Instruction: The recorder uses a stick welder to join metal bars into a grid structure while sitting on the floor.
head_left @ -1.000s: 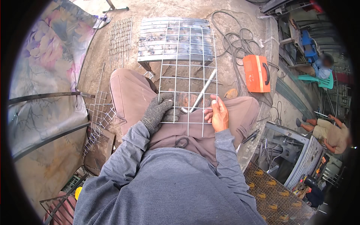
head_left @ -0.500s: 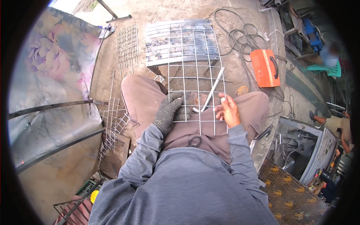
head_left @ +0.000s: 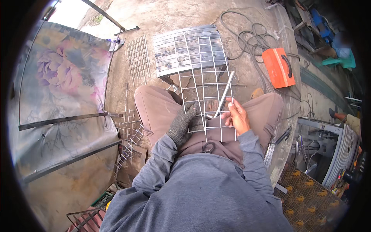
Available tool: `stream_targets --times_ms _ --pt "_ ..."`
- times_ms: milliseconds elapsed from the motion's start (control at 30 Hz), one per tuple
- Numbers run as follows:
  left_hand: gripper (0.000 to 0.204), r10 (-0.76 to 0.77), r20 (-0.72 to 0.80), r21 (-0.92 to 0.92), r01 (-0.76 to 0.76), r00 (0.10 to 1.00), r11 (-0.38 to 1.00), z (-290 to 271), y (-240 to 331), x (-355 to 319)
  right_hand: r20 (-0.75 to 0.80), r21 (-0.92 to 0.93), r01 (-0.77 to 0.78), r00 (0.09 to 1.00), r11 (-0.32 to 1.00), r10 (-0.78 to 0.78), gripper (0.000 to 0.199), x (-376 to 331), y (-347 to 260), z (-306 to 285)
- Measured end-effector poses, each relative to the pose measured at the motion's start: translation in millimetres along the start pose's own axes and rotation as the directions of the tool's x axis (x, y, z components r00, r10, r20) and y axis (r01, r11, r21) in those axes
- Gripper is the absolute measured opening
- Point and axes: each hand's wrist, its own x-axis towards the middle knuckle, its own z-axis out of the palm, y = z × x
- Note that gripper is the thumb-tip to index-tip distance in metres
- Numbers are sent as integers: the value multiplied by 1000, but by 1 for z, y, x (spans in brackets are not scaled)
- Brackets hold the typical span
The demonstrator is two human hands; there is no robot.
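A wire grid panel [head_left: 203,85] of thin pale rods stretches from my lap out over a low slatted metal stand [head_left: 164,54]. My left hand [head_left: 181,123], in a dark grey knitted glove, is closed on the panel's left side near its close end. Bare, my right hand [head_left: 239,117] has its thumb and fingers around the wires at the right edge. Beneath the grid a silvery metal bar [head_left: 225,92] slants between my hands, its lower end bent or meeting another piece; I cannot tell which.
More wire grids lie on the left floor, one beside the stand [head_left: 138,57]. A flowered sheet [head_left: 65,73] on metal bars stands left. To the right are coiled cables [head_left: 253,40], an orange box with a black handle [head_left: 275,71] and a metal frame [head_left: 319,125]. Another person is at the far right.
The whole view has shifted, with most things lower and farther right in it. Both hands keep their hold on the grid, whose near end now sits slightly tilted.
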Motion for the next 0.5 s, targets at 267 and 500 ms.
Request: stream_targets --times_ms 267,500 --pt "64 -20 21 81 18 1000 997 2 -12 -4 15 -217 84 996 972 -83 38 8 11 0" --pt "60 4 65 2 -4 998 1000 6 -14 -4 -21 -335 48 998 941 -58 46 10 15 0"
